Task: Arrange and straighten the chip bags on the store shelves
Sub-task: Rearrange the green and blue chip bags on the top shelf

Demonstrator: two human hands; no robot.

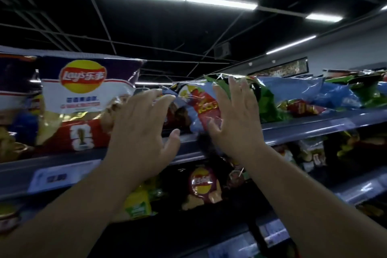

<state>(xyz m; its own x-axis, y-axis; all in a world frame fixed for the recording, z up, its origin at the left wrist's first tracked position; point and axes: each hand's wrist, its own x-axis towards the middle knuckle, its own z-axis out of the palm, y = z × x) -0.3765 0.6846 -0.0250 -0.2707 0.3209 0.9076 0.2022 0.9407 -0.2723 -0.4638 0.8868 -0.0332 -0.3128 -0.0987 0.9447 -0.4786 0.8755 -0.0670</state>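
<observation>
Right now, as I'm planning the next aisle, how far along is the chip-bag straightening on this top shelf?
Done: the white Lay's bag at left stands upright, facing out. In hand: left hand and right hand, fingers straight, flank the slumped blue-and-red bag. Left: green bag and blue bags beyond it lie tumbled on the top shelf.

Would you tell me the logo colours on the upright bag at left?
Yellow with a red band, on the upright bag; head view.
</observation>
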